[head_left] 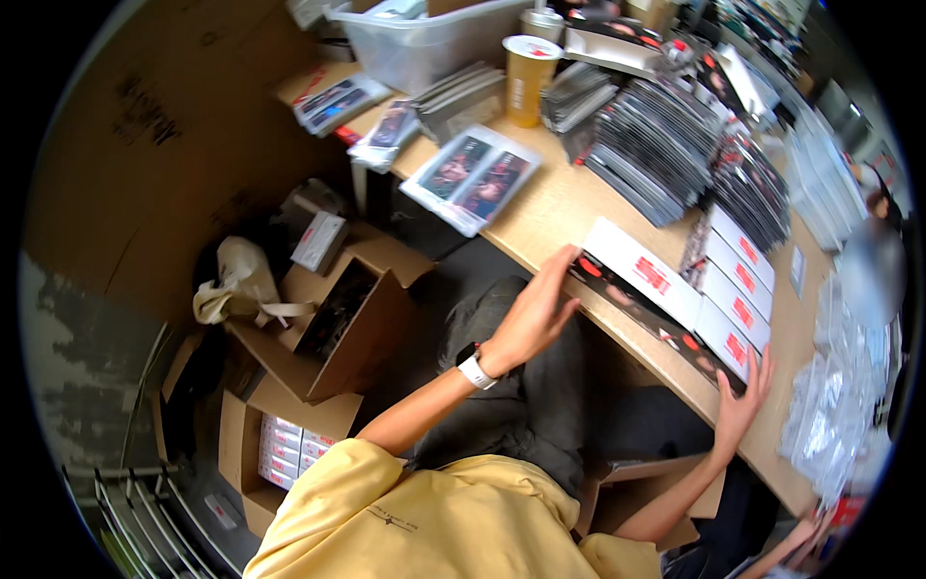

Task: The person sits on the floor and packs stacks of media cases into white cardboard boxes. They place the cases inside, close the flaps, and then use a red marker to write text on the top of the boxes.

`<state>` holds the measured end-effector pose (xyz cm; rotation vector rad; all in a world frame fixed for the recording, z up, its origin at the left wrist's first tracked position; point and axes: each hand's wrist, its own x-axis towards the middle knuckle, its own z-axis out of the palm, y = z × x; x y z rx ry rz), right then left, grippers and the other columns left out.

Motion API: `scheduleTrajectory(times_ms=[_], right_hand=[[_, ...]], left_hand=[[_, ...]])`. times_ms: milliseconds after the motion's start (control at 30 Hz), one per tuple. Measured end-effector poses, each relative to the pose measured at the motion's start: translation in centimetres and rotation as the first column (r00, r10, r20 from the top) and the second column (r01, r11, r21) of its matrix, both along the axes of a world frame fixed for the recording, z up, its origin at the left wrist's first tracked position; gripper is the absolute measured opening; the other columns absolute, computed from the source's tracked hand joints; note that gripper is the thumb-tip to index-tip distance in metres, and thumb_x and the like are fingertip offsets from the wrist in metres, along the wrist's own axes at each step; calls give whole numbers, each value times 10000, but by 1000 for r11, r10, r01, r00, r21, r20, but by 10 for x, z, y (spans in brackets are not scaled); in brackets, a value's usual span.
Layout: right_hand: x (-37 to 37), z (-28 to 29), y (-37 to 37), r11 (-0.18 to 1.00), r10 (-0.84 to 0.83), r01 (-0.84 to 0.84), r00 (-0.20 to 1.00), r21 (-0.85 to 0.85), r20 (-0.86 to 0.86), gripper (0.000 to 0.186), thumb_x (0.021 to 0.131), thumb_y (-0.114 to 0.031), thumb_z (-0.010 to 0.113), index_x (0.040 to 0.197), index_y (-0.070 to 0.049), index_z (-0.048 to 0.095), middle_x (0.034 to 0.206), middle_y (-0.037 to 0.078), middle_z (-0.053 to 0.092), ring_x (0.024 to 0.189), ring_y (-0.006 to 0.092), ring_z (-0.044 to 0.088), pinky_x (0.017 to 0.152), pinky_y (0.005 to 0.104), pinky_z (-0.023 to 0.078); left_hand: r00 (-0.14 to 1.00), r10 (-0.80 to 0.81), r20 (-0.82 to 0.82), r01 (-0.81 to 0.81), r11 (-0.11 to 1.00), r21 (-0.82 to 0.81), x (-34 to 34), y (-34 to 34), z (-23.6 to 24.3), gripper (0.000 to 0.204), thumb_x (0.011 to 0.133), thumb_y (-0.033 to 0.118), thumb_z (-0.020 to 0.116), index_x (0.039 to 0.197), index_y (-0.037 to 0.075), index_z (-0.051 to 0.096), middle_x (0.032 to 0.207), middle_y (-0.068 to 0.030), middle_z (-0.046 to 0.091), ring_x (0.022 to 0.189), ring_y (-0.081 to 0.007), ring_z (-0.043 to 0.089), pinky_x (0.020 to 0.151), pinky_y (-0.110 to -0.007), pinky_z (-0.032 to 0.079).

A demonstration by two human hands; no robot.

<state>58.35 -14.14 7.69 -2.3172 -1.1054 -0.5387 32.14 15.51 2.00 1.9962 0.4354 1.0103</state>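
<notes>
1. L hand (pixel 531 317): thumb stands apart from fingers, not pressed together; fingertips are at the L end of the long white box (pixel 641 272) w/ dark printed side.
2. R hand (pixel 741 403): fingers spread, thumb apart, at the opp. end near the corner; if it pinches, I cannot tell.
3. The box lies along the near edge of the table (pixel 559 198), prob. for easy reach; a hand at each end prob. keeps it straight.
4. Small white boxes (pixel 745 280) stand in a row just behind its R part, prob. for tidy order.
5. Dark flat packs (pixel 651 145) are piled farther back, prob. so the front has working space.
</notes>
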Motion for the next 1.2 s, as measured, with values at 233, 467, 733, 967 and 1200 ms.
scheduleTrajectory(times_ms=[233, 467, 733, 967, 1200], right_hand=[[-10, 2, 27, 991, 42, -37, 998, 127, -37, 460, 901, -46, 726, 1347, -31, 618, 1541, 133, 506, 1490, 392, 374, 1212, 485, 311], [17, 3, -26, 951, -112, 136, 988, 278, -104, 430, 902, -19, 709, 1323, -36, 624, 1459, 124, 586, 1444, 357, 456, 1176, 444, 369], [78, -24, -90, 755, -122, 331, 919, 566, -375, 371, 1003, -63, 627, 1367, -10, 574, 1416, 139, 619, 1353, 269, 553, 1112, 396, 437], [101, -49, -128, 549, 50, 387, 869, 741, -491, 375, 1045, -76, 578, 1408, -11, 511, 1456, 125, 560, 1334, 216, 536, 1055, 343, 472], [136, -52, -184, -33, 286, 458, 856, 888, -431, 441, 1064, -193, 540, 1460, -18, 456, 1537, 118, 474, 1407, 251, 456, 1123, 403, 428]], left_hand=[[979, 204, 7, -202, 965, 166, 15, -3, 15, 705, 906, -45, 666, 1538, -27, 353, 1523, -237, 430, 1412, -406, 427, 1169, -453, 359], [995, 81, 63, -97, 944, 314, 76, -26, 47, 581, 902, -99, 596, 1460, 12, 474, 1526, -216, 420, 1423, -400, 414, 1178, -478, 332], [996, -85, 3, 78, 926, 370, 147, -62, 72, 523, 887, -114, 597, 1385, 18, 513, 1490, -211, 454, 1386, -412, 449, 1150, -493, 359], [992, -122, -39, 128, 916, 381, 173, -71, 81, 498, 891, -115, 596, 1364, 19, 516, 1493, -206, 459, 1394, -405, 447, 1157, -484, 353], [992, -119, -32, 124, 957, 262, 153, -44, 68, 449, 931, -76, 579, 1368, 12, 523, 1490, -191, 478, 1391, -359, 461, 1138, -442, 367]])
